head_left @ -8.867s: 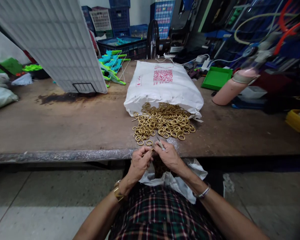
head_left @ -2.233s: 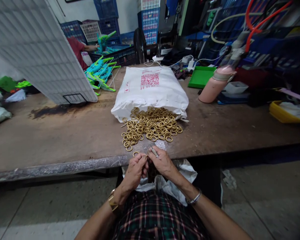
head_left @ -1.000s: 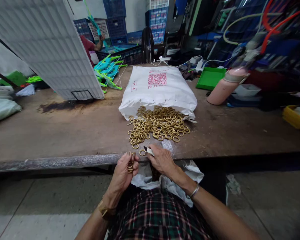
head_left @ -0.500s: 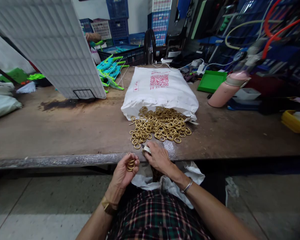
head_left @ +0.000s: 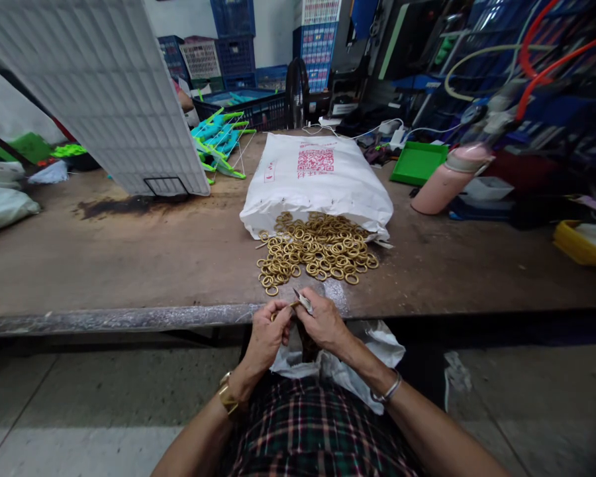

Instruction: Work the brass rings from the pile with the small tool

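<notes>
My left hand (head_left: 271, 331), wearing a gold watch, is closed on brass-coloured rings (head_left: 274, 317); only a bit of them shows between the fingers. Close against it, my right hand (head_left: 322, 321) grips a small knife (head_left: 304, 301) with a pale handle and a dark pointed tip. The tip is by a ring at the left fingertips; whether it touches I cannot tell. Just beyond both hands, a heap of gold rings (head_left: 322, 248) spills from the open mouth of a white woven sack (head_left: 278, 169) with red print, lying on the wooden table (head_left: 129, 265).
A white ribbed panel (head_left: 114, 99) stands at the left, with teal and green plastic pieces (head_left: 221, 142) beside it. A green tray (head_left: 418, 163) and pink bottle (head_left: 444, 185) stand at the right. A white bag (head_left: 372, 341) hangs below the table's front edge.
My left hand has moved right and up with its rings and turned over, meeting my right hand. The right hand has shifted slightly right, with the knife pointing up and left.
</notes>
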Available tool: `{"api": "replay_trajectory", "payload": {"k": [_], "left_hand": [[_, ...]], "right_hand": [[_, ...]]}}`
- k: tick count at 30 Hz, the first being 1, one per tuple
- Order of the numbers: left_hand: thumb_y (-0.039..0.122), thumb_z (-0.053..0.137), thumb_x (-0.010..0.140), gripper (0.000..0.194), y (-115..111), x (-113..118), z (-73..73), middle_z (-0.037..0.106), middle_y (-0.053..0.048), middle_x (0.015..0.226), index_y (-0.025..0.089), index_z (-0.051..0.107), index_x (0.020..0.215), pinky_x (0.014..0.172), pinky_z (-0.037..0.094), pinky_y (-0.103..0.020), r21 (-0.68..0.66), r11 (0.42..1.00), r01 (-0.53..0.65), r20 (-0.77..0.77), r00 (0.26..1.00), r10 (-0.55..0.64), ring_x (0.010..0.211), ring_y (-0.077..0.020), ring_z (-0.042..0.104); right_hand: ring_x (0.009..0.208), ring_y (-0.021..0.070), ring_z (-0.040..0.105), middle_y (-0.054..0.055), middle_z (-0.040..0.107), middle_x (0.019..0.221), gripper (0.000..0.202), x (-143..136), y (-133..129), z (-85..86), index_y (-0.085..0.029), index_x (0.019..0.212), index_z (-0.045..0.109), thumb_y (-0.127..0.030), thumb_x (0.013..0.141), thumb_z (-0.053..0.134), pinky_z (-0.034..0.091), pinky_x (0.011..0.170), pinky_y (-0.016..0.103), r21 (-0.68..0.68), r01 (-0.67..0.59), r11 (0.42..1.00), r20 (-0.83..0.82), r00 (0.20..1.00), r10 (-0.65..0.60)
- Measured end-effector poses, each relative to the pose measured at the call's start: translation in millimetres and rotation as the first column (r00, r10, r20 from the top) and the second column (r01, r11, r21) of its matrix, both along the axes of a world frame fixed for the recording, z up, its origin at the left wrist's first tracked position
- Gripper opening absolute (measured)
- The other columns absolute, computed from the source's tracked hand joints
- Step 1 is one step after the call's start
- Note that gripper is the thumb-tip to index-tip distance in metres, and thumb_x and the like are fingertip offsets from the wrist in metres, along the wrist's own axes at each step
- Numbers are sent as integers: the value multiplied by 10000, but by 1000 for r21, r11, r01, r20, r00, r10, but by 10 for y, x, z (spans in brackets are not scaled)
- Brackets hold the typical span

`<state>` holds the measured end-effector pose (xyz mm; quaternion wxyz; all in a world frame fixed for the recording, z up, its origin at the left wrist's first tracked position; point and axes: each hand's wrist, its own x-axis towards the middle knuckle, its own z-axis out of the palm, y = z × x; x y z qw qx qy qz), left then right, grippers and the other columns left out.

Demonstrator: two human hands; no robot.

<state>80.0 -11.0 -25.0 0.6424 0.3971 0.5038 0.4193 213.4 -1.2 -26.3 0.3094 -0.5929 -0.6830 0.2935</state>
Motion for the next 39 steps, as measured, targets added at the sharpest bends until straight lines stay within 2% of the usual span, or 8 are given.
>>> {"api": "replay_trajectory", "payload": {"k": [5,9,15,22,31,34,37,39], "left_hand": [[427,554,750,277,9,-25,3,396,77,440,152,564,725,371,287,-173,113,993,12,-164,986,7,369,-48,332],[394,548,763,256,-6,-33,-3,399,71,452,145,586,720,386,288,-176,194,979,62,-207,978,-21,379,-46,342],[467,561,740,320,-4,-34,-24,426,67,510,148,540,770,361,279,-165,17,997,74,-18,997,-74,378,-41,345],[462,585,723,317,11,-20,-1,457,61,551,161,501,777,337,241,-151,-95,989,117,205,974,-95,371,-30,343],[480,589,716,343,-2,-2,14,466,54,566,155,483,744,336,242,-150,-105,985,138,239,965,-110,373,-23,343],[462,591,720,327,-15,-2,19,474,53,576,162,463,736,343,254,-148,-96,989,115,254,963,-87,386,-27,358],[467,599,711,333,-18,-9,26,478,55,582,170,452,733,349,264,-149,-81,993,88,253,965,-65,395,-31,366],[473,598,712,336,-13,-15,24,478,55,583,171,453,732,351,271,-151,-59,995,77,237,970,-61,397,-32,365]], "right_hand": [[564,92,417,-46,467,589,151,13,12,44,-178,712,506,-292,786,440,315,536,199,-128,-58,990,-259,966,23],[517,85,375,-53,425,533,280,13,28,47,-178,616,460,-382,805,423,291,498,206,-209,-65,976,-296,955,0],[505,80,358,-60,408,514,252,-7,50,49,-178,591,446,-342,783,443,272,485,205,-209,-38,977,-281,959,-23],[522,85,417,-44,466,531,228,-1,49,148,-171,589,458,-292,778,412,321,521,208,-253,-43,967,-333,942,-45],[528,92,456,-30,509,553,205,-3,47,102,-170,623,480,-280,774,396,347,536,208,-264,-65,962,-342,939,-30],[546,100,477,-18,526,571,201,19,52,102,-176,626,472,-254,782,374,350,550,209,-227,-36,973,-277,960,-29],[532,105,455,-17,518,565,190,63,34,106,-186,657,480,-230,799,362,319,537,213,-115,-3,993,-64,998,-5],[510,104,426,-22,505,556,166,88,5,111,-191,691,496,-200,797,368,290,522,216,-59,-67,996,86,994,72]]}}
